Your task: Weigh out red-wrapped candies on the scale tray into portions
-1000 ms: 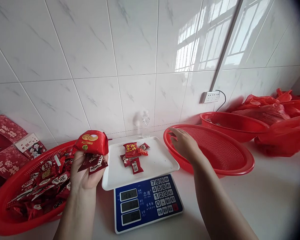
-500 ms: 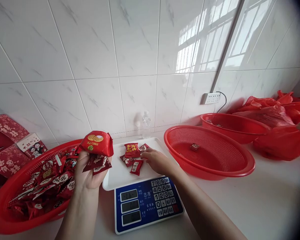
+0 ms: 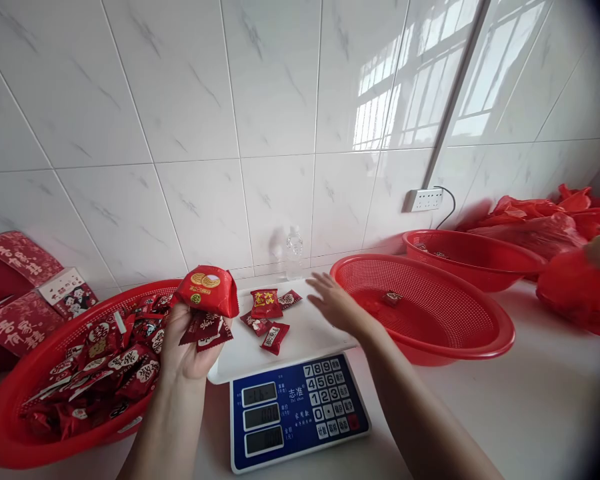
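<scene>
Head: left grip [image 3: 193,355] upturned beneath packets [image 3: 209,291]; right grip [image 3: 340,307] outspread over tray [image 3: 310,341].

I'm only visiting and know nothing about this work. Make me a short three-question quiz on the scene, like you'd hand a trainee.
1. True or false: the right hand is clenched into a fist.

2. What stands behind the white tray, near the wall?
A) a kettle
B) a clear bottle
C) a potted plant

3. Fill in the blank: the ____ hand holds wrapped packets.

Key:
1. False; its fingers are spread.
2. B.
3. Left; the left hand has them propped on its palm and fingers.
</scene>
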Action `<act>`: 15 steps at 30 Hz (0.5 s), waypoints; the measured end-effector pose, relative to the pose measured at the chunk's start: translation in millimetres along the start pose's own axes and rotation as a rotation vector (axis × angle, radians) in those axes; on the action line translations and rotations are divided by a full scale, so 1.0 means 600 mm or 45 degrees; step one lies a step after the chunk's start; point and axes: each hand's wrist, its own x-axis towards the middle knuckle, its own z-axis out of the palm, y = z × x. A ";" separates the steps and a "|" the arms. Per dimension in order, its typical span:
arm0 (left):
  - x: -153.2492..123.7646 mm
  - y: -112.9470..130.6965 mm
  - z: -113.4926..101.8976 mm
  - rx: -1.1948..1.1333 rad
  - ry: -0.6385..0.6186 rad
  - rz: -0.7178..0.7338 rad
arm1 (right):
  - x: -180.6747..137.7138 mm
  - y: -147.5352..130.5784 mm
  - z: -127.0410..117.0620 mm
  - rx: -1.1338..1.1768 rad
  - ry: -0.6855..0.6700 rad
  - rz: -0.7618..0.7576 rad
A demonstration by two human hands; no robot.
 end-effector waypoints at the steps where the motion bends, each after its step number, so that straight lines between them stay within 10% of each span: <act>1: 0.001 0.000 -0.001 0.002 0.001 -0.010 | 0.006 -0.011 0.011 0.004 -0.110 -0.067; 6: 0.004 0.003 -0.006 0.005 -0.008 -0.025 | 0.029 -0.043 0.035 -0.078 -0.374 -0.229; 15: -0.003 0.008 0.001 -0.027 -0.011 -0.025 | -0.011 -0.030 0.020 -0.214 -0.201 -0.228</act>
